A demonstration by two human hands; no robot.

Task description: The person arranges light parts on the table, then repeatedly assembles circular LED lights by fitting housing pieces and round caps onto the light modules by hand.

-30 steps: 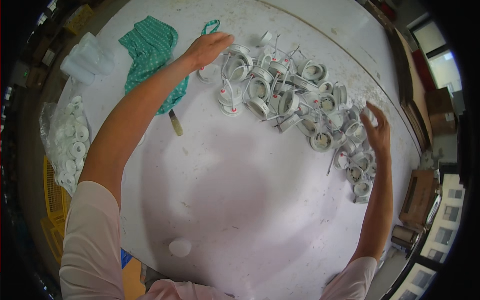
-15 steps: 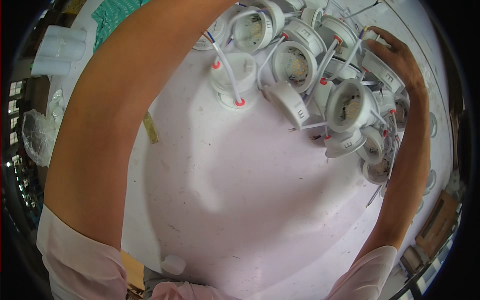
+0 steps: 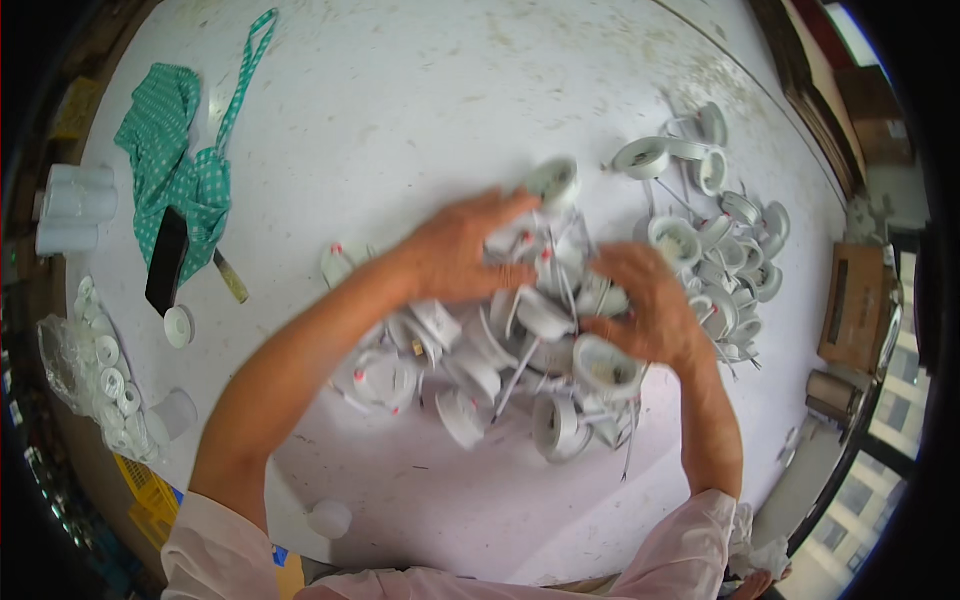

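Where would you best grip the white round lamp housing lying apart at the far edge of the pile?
Probably by the outer rim of the white round lamp housing, pinched across from above. It lies flat and clear of both hands, with bare white table on its near-left side; wires trail to its right.

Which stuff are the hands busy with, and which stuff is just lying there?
Busy with: left hand and right hand on the heap of white round lamp fittings.

Just lying there: green dotted cloth, black phone, bag of white rings, cardboard box.
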